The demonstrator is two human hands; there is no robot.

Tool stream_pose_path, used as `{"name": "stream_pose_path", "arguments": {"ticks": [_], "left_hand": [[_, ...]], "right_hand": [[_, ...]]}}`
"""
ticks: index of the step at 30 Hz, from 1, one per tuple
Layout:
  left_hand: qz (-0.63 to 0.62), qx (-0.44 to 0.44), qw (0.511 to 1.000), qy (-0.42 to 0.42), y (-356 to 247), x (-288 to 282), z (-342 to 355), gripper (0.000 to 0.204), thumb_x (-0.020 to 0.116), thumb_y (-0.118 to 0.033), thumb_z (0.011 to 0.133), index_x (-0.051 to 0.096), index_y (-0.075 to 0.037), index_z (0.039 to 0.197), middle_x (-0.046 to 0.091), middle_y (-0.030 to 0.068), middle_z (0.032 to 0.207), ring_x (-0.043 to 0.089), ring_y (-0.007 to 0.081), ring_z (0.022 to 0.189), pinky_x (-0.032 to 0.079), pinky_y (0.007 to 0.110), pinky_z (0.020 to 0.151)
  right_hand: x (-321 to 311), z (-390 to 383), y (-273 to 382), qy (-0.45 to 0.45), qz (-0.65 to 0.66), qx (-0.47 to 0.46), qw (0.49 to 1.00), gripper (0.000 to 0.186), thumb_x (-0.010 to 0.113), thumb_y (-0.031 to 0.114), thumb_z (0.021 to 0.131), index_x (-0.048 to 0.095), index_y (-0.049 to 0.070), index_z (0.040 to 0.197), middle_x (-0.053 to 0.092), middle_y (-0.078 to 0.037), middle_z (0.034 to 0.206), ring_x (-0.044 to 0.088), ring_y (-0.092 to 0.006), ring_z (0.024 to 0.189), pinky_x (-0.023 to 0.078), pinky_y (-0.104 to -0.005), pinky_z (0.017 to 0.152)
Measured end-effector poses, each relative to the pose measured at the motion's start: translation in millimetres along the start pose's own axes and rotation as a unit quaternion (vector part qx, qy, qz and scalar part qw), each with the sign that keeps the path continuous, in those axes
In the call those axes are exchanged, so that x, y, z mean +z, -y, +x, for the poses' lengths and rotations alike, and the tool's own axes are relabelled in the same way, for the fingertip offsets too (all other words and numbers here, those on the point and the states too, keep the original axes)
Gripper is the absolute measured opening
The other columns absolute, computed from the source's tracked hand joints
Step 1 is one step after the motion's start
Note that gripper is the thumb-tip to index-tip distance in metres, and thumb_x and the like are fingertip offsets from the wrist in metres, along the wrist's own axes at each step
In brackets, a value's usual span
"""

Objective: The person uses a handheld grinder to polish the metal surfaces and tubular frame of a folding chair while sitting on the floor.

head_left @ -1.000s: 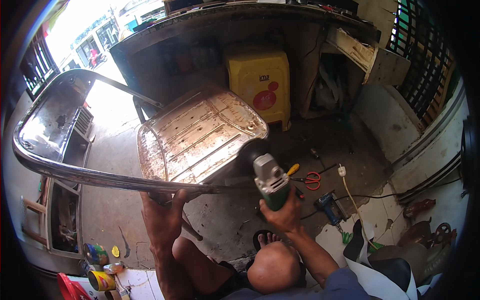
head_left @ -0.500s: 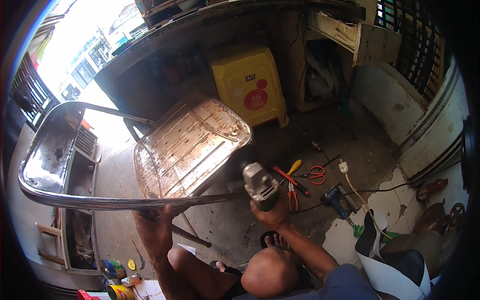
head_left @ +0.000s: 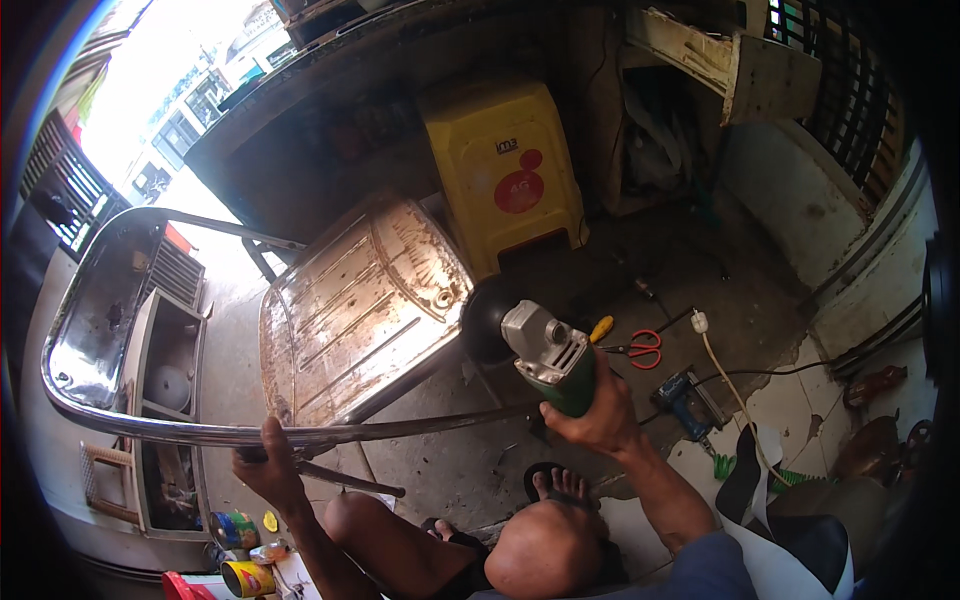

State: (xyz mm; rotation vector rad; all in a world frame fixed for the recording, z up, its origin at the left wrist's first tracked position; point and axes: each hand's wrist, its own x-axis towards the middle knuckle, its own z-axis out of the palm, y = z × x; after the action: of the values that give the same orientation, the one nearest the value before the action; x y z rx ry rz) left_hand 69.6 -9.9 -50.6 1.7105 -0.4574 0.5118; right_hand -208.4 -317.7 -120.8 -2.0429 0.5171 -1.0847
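Observation:
My right hand (head_left: 592, 420) grips a green angle grinder with a silver head (head_left: 548, 355). Its dark disc is at the near right edge of a rusty metal seat (head_left: 360, 300). The seat belongs to a chrome tubular chair that lies tipped in front of me, its curved backrest (head_left: 110, 310) out to the left. My left hand (head_left: 270, 460) is closed on the chair's chrome tube (head_left: 340, 430), below the seat's lower left.
Scissors (head_left: 645, 348), a yellow-handled screwdriver (head_left: 601, 330), a blue staple gun (head_left: 678, 402) and a plug (head_left: 700, 321) lie at right. A yellow plastic stool (head_left: 490, 120) stands under the counter. Cans (head_left: 240, 575) sit lower left, near a wooden cabinet (head_left: 170, 480). Bright doorway upper left.
The grinder has swung up and right since half a second ago, its disc now showing beside the seat. My left hand has shifted left and down, and the seat appears slightly left.

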Motion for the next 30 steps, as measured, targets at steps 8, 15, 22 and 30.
{"name": "stream_pose_path", "arguments": {"ticks": [8, 15, 22, 30], "left_hand": [[-0.02, 0.056, 0.996, -0.059, 18.1, 5.4, 9.9, 0.019, 0.07, -0.014, 0.087, 0.056, -0.004, 0.081, 0.054, -0.0005, 0.067, 0.049, 0.0078, 0.057, 0.04, 0.028, 0.053], [-0.026, 0.118, 0.992, -0.025, 48.7, -13.2, 28.7, 0.026, 0.063, -0.022, 0.089, 0.05, -0.005, 0.076, 0.048, 0.0018, 0.063, 0.048, 0.0102, 0.053, 0.041, 0.028, 0.05], [0.023, 0.074, 0.997, -0.013, 79.6, -34.7, 68.4, 0.023, 0.06, -0.024, 0.09, 0.056, -0.002, 0.096, 0.055, 0.0027, 0.068, 0.05, 0.0099, 0.059, 0.044, 0.027, 0.058], [-0.062, 0.015, 0.998, -0.022, 105.5, -23.7, 100.7, 0.013, 0.06, -0.013, 0.093, 0.054, -0.003, 0.099, 0.052, 0.0023, 0.072, 0.052, 0.0111, 0.06, 0.047, 0.028, 0.057]], "right_hand": [[-33.2, 25.1, 7.5, 0.125, 0.011, 0.078, 0.989, 0.08, 0.086, 0.023, 0.071, 0.046, 0.002, 0.137, 0.072, -0.021, 0.109, 0.074, -0.035, 0.101, 0.059, -0.0419, 0.089], [-34.4, 75.6, -4.9, 0.233, -0.008, 0.052, 0.971, 0.083, 0.084, 0.025, 0.072, 0.043, 0.003, 0.14, 0.071, -0.023, 0.108, 0.072, -0.0413, 0.1, 0.057, -0.0446, 0.088], [-19.1, 89.1, -39.2, 0.267, 0.032, 0.077, 0.96, 0.083, 0.083, 0.022, 0.072, 0.042, 0.002, 0.141, 0.071, -0.022, 0.111, 0.072, -0.0388, 0.104, 0.055, -0.0431, 0.092], [9.0, 94.2, -28.2, 0.317, 0.044, -0.119, 0.94, 0.085, 0.08, 0.019, 0.072, 0.04, 0.003, 0.145, 0.068, -0.027, 0.103, 0.072, -0.0461, 0.09, 0.059, -0.0499, 0.077]]}}
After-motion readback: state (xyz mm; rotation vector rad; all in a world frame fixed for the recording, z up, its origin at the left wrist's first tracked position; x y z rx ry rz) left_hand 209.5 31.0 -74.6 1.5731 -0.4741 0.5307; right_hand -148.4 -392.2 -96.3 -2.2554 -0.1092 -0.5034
